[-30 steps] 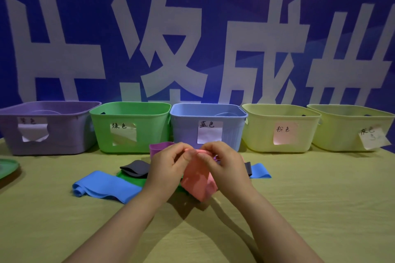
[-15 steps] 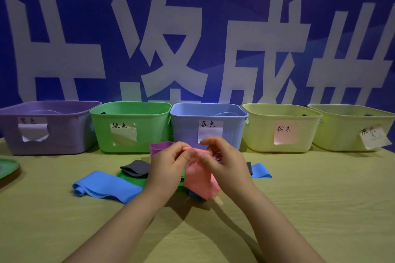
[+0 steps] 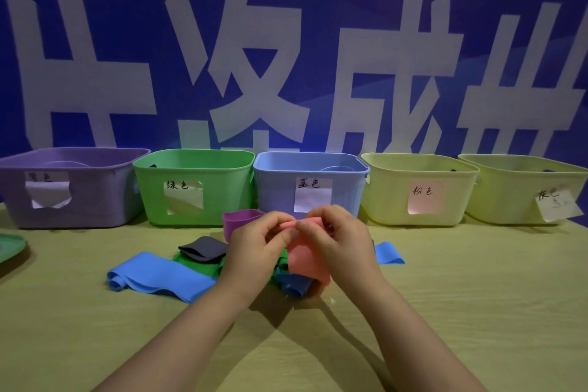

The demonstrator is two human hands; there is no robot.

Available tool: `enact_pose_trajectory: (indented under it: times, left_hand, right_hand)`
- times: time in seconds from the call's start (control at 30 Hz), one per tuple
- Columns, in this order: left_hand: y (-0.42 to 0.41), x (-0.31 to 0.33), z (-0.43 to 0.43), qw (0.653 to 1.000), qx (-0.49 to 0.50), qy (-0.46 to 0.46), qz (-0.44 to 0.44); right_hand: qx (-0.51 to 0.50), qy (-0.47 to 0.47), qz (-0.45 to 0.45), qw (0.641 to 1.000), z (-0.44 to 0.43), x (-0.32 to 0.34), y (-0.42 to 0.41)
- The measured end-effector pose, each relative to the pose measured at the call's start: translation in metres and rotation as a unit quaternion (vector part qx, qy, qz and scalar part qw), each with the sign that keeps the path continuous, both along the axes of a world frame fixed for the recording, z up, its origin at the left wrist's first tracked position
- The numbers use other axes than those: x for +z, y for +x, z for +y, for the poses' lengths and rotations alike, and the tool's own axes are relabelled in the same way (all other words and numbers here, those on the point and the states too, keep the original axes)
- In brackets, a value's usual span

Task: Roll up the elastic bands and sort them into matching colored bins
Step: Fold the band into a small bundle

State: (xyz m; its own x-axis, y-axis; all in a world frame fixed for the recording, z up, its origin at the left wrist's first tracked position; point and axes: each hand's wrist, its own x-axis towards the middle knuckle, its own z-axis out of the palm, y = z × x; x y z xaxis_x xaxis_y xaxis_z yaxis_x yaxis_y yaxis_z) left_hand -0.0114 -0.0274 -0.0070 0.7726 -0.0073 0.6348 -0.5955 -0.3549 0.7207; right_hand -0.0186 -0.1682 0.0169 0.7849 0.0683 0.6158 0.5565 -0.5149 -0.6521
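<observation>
SORTING BY COLOUR: On the surface in front of the green bin (image 3: 152, 197) and blue bin (image 3: 273, 191), a loose blue band (image 3: 159, 277), a dark grey band (image 3: 203, 248) and a purple band (image 3: 238, 219) lie in a heap. Just right of them the left hand (image 3: 257, 245) pinches the top edge of a pink band (image 3: 305, 264), fingers (image 3: 280, 226) curled onto the first tight turn. The rest of the band hangs down over the heap. The right hand (image 3: 340, 242) pinches the same edge from the other side, the two sets of fingertips almost meeting. The rolling looks barely begun. Done well, both hands turn evenly so the roll stays square, the hanging tail kept straight; the springy roll will likely unwind unless one hand clamps it. Its place appears to be the yellow bin (image 3: 391, 200) with the pink label, further right.
</observation>
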Motion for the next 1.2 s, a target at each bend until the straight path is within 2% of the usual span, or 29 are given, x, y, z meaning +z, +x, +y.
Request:
enact_pose_trajectory:
  times: [0.47, 0.6, 0.7, 0.87, 1.2]
  left_hand:
    - [-0.0041, 0.0040, -0.0007, 0.998, -0.033, -0.044, 0.005]
    - [-0.0036, 0.0030, 0.0023, 0.999, -0.010, -0.033, -0.013]
    - [-0.0033, 0.0054, 0.0025, 0.998, -0.004, -0.059, -0.017]
    - [-0.0017, 0.0050, 0.0014, 0.998, -0.001, -0.060, -0.014]
    - [-0.0028, 0.0048, -0.0020, 0.996, -0.036, -0.080, 0.034]
  right_hand:
    - [0.067, 0.105, 0.009, 0.992, 0.0017, -0.0029, 0.0003]
    - [0.094, 0.113, 0.026, 0.989, 0.0029, -0.0021, -0.0022]
    - [0.107, 0.136, 0.046, 0.984, 0.0019, -0.0015, -0.0025]
    - [0.069, 0.087, 0.051, 0.993, 0.0021, -0.0030, 0.0009]
    - [0.037, 0.088, 0.002, 0.995, 0.0014, -0.0043, 0.0040]
